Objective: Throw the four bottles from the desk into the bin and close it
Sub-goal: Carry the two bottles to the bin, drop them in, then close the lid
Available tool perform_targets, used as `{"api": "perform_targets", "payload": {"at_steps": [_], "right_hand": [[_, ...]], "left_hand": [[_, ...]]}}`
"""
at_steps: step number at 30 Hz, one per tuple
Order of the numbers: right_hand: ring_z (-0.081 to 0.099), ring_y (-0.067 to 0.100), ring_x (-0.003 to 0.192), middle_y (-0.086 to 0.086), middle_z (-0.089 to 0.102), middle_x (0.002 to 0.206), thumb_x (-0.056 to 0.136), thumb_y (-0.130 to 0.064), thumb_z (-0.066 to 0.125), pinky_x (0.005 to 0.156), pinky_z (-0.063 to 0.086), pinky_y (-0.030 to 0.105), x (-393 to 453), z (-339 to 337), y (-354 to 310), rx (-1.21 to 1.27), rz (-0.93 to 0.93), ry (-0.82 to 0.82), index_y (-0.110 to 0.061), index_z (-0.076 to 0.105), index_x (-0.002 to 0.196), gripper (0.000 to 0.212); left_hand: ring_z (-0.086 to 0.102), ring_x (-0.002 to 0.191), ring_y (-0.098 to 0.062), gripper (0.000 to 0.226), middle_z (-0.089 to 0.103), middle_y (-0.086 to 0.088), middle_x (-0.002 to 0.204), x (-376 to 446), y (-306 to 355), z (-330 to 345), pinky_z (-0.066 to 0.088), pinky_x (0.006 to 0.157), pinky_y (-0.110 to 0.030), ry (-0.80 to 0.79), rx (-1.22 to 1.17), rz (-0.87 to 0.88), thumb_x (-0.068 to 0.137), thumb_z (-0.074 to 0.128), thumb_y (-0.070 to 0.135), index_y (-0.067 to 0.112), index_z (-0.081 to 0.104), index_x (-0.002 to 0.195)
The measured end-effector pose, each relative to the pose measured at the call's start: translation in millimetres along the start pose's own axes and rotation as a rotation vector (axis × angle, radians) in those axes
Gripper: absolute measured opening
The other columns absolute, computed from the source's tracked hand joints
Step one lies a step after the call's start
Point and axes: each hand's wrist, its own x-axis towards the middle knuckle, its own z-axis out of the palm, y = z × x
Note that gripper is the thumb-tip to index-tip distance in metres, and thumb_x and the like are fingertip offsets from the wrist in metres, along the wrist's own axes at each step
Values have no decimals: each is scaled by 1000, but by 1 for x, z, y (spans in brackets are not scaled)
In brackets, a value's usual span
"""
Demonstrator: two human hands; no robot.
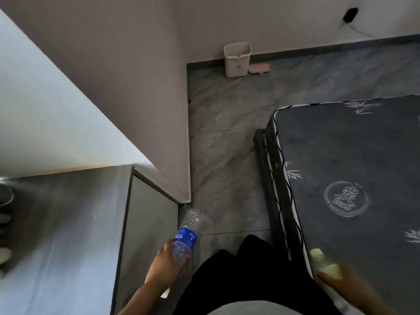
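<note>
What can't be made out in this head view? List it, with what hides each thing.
- Bin: too far to see inside; no lid visible on it.
- Pink item beside the bin: too small to identify.
- Bottles in left hand: a second clear one behind the blue-labelled bottle is blurred, so the count is uncertain.
- Pale bottle in right hand: blurred, partly covered by fingers.
- Objects on the desk: cut off by the left edge.

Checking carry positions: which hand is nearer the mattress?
Right. The right hand, holding a pale bottle, overlaps the mattress edge; the left hand, gripping the blue-label bottle, is beside the desk.
</note>
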Motion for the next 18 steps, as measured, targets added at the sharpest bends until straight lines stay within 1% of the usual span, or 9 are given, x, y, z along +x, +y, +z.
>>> {"api": "perform_targets", "payload": {"at_steps": [2, 4, 7, 8, 9, 11, 14, 16, 18], "right_hand": [[46, 36, 126, 23, 46, 139, 71, -31, 77, 103, 35, 39, 11, -7, -3, 35, 69, -17, -5, 39, 137, 80], [46, 36, 126, 24, 46, 139, 76, -32, 73, 106, 32, 37, 22, -15, -12, 27, 121, -84, 0, 38, 136, 77], [57, 43, 113, 36, 54, 125, 76, -31, 73, 111, 22, 28, 57, -30, -23, -6, 45, 209, 12, 56, 114, 61], [54, 43, 117, 34, 51, 129, 73, -29, 76, 110, 24, 32, 68, -41, -31, -6, 63, 168, 10, 54, 119, 65], [48, 41, 124, 30, 46, 137, 70, -28, 79, 109, 29, 37, 77, -52, -44, 7, 99, 64, 4, 47, 129, 75], [45, 36, 127, 23, 45, 140, 70, -33, 78, 106, 35, 41, 105, -76, -65, 6, 104, -72, -4, 38, 137, 84], [47, 35, 125, 22, 48, 138, 72, -40, 74, 101, 37, 40, 142, -107, -107, 58, 30, -56, -7, 36, 137, 83], [49, 36, 123, 21, 50, 136, 72, -46, 72, 97, 39, 39, 168, -126, -141, 13, -16, -48, -11, 33, 138, 84], [52, 37, 119, 20, 53, 133, 72, -50, 70, 93, 41, 39, 190, -141, -175, -15, -37, -28, -14, 33, 138, 84]], "left_hand": [[53, 117, -27, 73, 51, -14, 134, 21, 24, -9, 43, 92, -35, 10, 15, 36, 80, 64, 39, 16, 28, 140], [54, 117, -29, 76, 51, -15, 134, 41, 44, -17, 44, 95, -36, 21, 43, 48, 79, 65, 39, 14, 28, 140], [54, 118, -31, 77, 50, -17, 135, 74, 72, -25, 44, 97, -37, 15, 79, 27, 80, 65, 39, 14, 25, 141], [54, 118, -31, 77, 50, -17, 135, 85, 80, -27, 43, 97, -37, 12, 81, 13, 79, 65, 38, 15, 26, 141], [54, 118, -32, 76, 50, -17, 135, 92, 88, -29, 43, 97, -36, 5, 82, -2, 79, 66, 37, 15, 26, 141], [54, 118, -32, 76, 51, -17, 133, 109, 102, -33, 43, 97, -35, 5, 81, -22, 77, 68, 35, 14, 30, 139], [56, 116, -32, 74, 55, -17, 131, 128, 120, -40, 44, 92, -34, 24, 48, -60, 75, 71, 30, 11, 34, 136], [56, 116, -31, 72, 56, -16, 131, 140, 129, -45, 40, 86, -31, 13, 16, -104, 75, 71, 31, 13, 35, 135], [56, 115, -32, 71, 56, -17, 130, 152, 136, -50, 39, 84, -31, 22, -15, -146, 75, 72, 31, 13, 37, 134]]}}
